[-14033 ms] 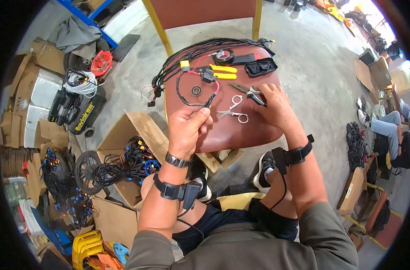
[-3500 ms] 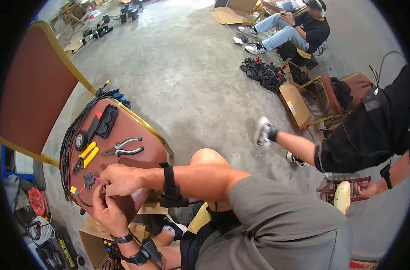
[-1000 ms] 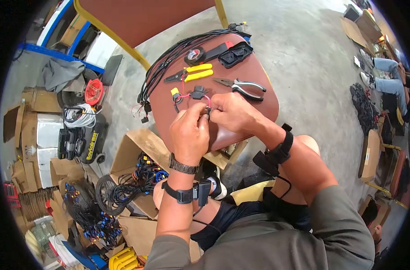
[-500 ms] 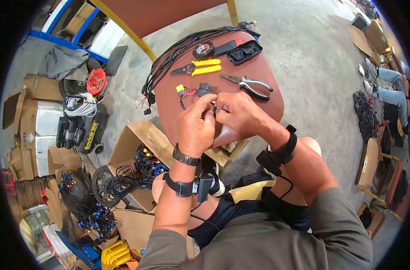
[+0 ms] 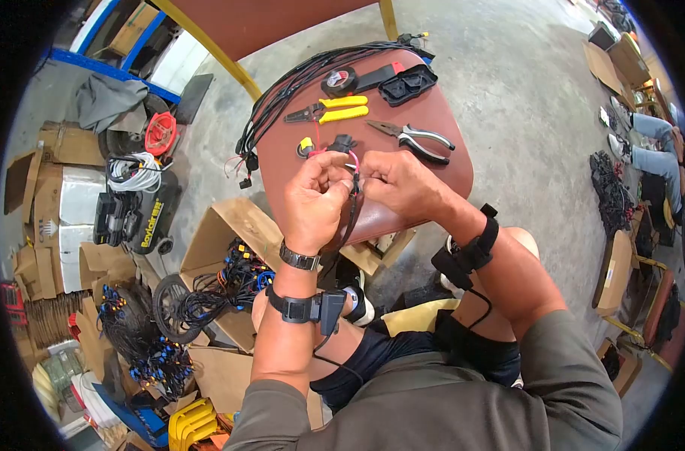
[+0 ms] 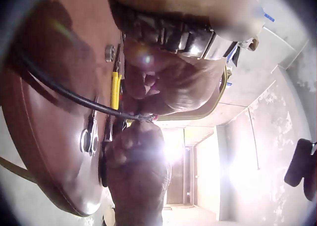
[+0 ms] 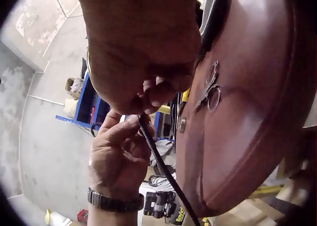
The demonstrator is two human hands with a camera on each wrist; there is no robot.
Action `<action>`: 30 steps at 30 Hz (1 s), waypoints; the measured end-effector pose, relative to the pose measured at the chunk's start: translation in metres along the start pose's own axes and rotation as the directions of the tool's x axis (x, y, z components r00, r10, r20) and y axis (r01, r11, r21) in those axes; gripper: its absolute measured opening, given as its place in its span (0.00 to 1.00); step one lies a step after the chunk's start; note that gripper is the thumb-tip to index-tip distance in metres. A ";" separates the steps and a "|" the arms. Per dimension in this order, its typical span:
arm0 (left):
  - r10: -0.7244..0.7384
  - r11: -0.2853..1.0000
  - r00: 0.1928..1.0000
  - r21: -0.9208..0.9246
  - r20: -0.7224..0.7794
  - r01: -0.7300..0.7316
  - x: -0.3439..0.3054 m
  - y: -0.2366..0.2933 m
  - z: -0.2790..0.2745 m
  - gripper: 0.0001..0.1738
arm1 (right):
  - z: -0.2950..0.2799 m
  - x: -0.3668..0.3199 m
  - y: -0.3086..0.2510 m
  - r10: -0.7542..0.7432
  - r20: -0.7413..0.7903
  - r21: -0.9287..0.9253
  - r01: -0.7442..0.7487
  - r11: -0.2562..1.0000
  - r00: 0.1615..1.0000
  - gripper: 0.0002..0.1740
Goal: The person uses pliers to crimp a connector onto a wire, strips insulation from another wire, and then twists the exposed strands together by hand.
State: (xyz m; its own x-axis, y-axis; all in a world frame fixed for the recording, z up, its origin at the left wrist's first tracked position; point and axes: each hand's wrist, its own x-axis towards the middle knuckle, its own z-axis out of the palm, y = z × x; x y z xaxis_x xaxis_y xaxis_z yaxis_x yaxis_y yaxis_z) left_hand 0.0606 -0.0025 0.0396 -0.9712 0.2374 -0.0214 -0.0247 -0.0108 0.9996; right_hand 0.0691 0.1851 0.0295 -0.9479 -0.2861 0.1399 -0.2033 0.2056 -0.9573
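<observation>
Above the red-brown chair seat point(image 5: 448, 128), the left hand point(image 5: 316, 199) pinches a cable with a pink-red wire point(image 5: 355, 159) between thumb and fingers. Close against it, the right hand point(image 5: 403, 184) pinches the same spot; its other fingers are curled. A black sleeved length point(image 7: 166, 169) hangs down from the fingertips in the right wrist view. Beyond the hands lie a black fuse holder point(image 5: 344, 143) and a yellow connector point(image 5: 306, 146). Small scissors point(image 7: 210, 89) and a metal bearing point(image 7: 182, 125) rest on the seat, hidden by the hands in the head view.
On the seat are yellow-handled strippers point(image 5: 342, 109), pliers point(image 5: 421, 143), black tape point(image 5: 339, 80), a black case point(image 5: 408, 84) and a bundle of black cables point(image 5: 282, 98). A cardboard box of wiring point(image 5: 237, 218) stands below left. Someone sits at the far right.
Earlier the right hand was at the pliers; now it meets the left hand at the cable. Over the last half second, the black length came into view below the fingers, and the connector shifted slightly.
</observation>
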 end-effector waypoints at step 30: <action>0.073 0.972 0.997 0.226 -0.020 -0.066 -0.002 -0.006 0.008 0.19 | 0.005 0.007 0.013 0.164 0.025 0.039 -0.165 0.986 0.986 0.11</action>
State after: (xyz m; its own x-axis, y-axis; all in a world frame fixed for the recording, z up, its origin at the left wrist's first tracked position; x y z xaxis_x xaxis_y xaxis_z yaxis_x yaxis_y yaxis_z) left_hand 0.0648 0.0045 0.0338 -0.9750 0.2161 0.0512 0.0942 0.1938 0.9765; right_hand 0.0615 0.1808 0.0162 -0.9619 -0.2722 -0.0258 -0.0343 0.2137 -0.9763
